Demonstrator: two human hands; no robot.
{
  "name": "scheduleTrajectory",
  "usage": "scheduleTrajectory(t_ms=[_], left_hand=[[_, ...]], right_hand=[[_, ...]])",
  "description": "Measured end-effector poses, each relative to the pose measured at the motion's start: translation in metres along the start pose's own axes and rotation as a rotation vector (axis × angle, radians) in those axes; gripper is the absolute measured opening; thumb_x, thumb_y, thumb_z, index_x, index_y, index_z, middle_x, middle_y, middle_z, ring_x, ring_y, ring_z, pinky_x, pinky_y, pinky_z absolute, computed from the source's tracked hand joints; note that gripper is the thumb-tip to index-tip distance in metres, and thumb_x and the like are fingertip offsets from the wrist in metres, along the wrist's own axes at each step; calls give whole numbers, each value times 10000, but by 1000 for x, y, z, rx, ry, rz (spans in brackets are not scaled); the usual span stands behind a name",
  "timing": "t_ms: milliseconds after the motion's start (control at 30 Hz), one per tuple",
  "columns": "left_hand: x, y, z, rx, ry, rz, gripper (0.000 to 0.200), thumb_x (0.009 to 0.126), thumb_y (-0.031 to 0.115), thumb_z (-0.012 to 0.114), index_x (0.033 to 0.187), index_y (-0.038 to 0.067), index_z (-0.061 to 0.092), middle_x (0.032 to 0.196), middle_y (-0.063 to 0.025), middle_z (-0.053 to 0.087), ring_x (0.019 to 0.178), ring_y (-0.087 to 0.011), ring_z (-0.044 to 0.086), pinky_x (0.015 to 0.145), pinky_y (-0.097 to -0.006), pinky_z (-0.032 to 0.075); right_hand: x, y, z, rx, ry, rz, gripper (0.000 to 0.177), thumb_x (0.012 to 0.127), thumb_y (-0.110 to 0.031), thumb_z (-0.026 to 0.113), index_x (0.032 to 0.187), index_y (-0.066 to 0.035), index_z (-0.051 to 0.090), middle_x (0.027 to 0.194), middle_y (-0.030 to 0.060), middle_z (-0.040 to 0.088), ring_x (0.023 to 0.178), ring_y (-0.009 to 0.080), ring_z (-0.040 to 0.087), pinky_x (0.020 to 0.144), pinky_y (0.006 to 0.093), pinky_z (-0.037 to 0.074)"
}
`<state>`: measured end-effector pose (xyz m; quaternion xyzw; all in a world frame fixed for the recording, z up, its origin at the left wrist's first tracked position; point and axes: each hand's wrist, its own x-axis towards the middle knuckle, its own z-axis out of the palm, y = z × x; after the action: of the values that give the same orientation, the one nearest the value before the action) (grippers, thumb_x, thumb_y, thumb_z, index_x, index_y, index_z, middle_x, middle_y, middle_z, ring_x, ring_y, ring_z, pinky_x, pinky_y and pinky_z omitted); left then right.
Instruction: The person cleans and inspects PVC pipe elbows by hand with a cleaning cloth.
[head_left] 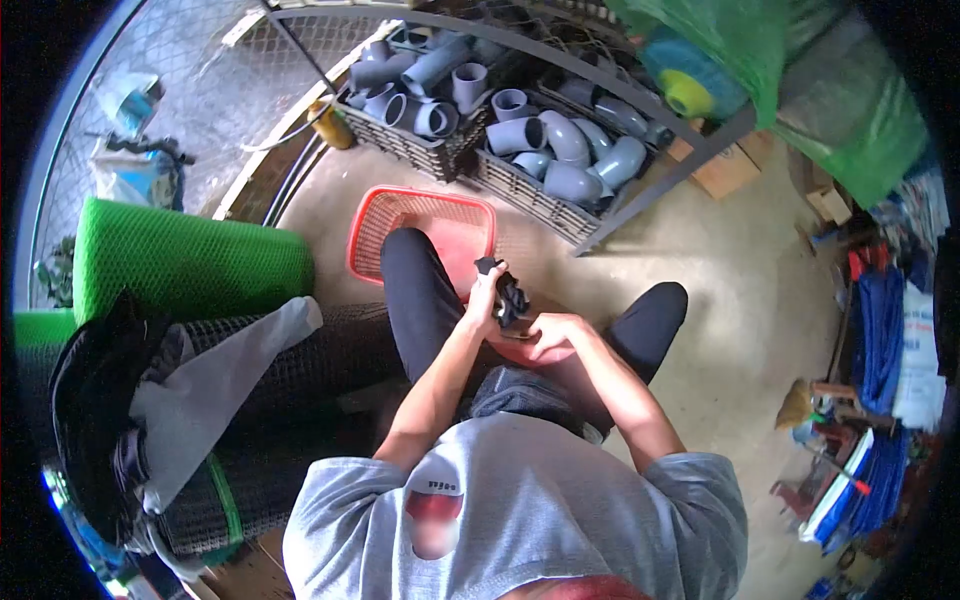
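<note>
In front of my lap, my left hand (484, 301) is closed around a bunch of small black pieces (511, 298); their exact kind is too small to tell. My right hand (557, 334) is beside it, fingers bent and pinched at the lower end of the bunch, where what they hold is hidden. A reddish surface (545, 357) shows under my right hand, between my thighs. Just beyond my left knee stands a red plastic basket (357, 234) with woven-look sides, its floor partly hidden by my leg.
Black crates (440, 157) of grey pipe elbows (567, 138) stand ahead under a metal frame (690, 160). Rolls of green mesh (195, 255) and black mesh (300, 400) lie at left. Blue bundles (880, 340) and tools line the right side. A green plastic sheet (850, 140) hangs upper right.
</note>
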<state>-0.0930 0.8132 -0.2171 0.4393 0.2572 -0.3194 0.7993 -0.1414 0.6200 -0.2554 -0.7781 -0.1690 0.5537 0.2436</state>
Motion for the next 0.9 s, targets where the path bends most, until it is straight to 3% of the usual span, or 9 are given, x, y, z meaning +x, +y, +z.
scheduleTrajectory(t_ms=[100, 200, 233, 333, 400, 433, 567, 733, 900], left_hand=[[-33, 22, 17, -159, 65, 95, 356, 915, 340, 662, 1167, 101, 587, 992, -90, 685, 871, -250, 686, 788, -437, 579], [8, -7, -37, -324, 22, 98, 277, 904, 257, 669, 1105, 85, 588, 948, -92, 679, 860, -253, 685, 818, -421, 567], [21, -15, -54, -388, 60, 69, 260, 903, 239, 661, 1077, 59, 594, 982, -103, 690, 897, -253, 694, 835, -408, 570], [41, -20, -68, -394, 201, 30, 224, 904, 233, 654, 1080, 107, 596, 941, -69, 667, 859, -230, 658, 781, -399, 543], [24, 2, -46, -392, 250, 23, 223, 904, 235, 656, 1088, 126, 591, 923, -51, 648, 853, -219, 638, 774, -391, 524], [26, 2, -47, -400, 229, 47, 225, 906, 235, 656, 1090, 126, 585, 915, -47, 636, 857, -216, 637, 790, -394, 522], [20, -4, -44, -402, 289, 7, 252, 896, 240, 676, 1091, 105, 589, 914, -42, 620, 841, -207, 627, 777, -383, 518], [13, 4, -36, -367, 306, 5, 274, 871, 252, 703, 1074, 79, 638, 931, -36, 656, 844, -179, 613, 800, -343, 479], [38, -13, -54, -268, 309, 95, 288, 872, 300, 703, 1042, 75, 643, 890, -23, 651, 795, -169, 597, 776, -341, 465]], right_hand=[[7, 3, -15, -155, 218, -37, 624, 743, -527, 791, 1198, -105, 722, 1046, 132, 756, 933, 237, 710, 863, 383, 546], [17, 15, -45, 370, 452, -269, 512, 805, -353, 788, 1200, -42, 689, 936, 112, 742, 857, 214, 681, 765, 375, 559], [23, 17, -58, 371, 479, -156, 620, 784, -402, 819, 1229, -1, 659, 999, 135, 741, 905, 223, 685, 771, 360, 565], [8, -19, -83, 201, 10, -106, 946, 714, -548, 859, 1328, 105, 555, 1180, 195, 701, 1006, 257, 690, 846, 370, 570], [30, -19, -40, -86, -227, -146, 1039, 714, -555, 850, 1465, 47, 458, 1296, 244, 647, 1136, 316, 654, 970, 379, 526], [36, -12, -19, -38, -227, -186, 900, 721, -532, 826, 1402, -12, 551, 1363, 238, 611, 1269, 313, 589, 1082, 407, 450], [55, 17, 1, 116, -230, -256, 753, 715, -354, 819, 1345, -4, 601, 1299, 232, 655, 1179, 313, 645, 1023, 394, 497], [55, -32, -38, -267, -291, -164, 784, 695, -515, 770, 1269, 6, 653, 1266, 227, 674, 1113, 344, 674, 949, 422, 541], [85, -28, -42, -327, -315, -302, 854, 713, -553, 762, 1360, -21, 595, 1310, 205, 657, 1168, 331, 651, 1021, 395, 500]])
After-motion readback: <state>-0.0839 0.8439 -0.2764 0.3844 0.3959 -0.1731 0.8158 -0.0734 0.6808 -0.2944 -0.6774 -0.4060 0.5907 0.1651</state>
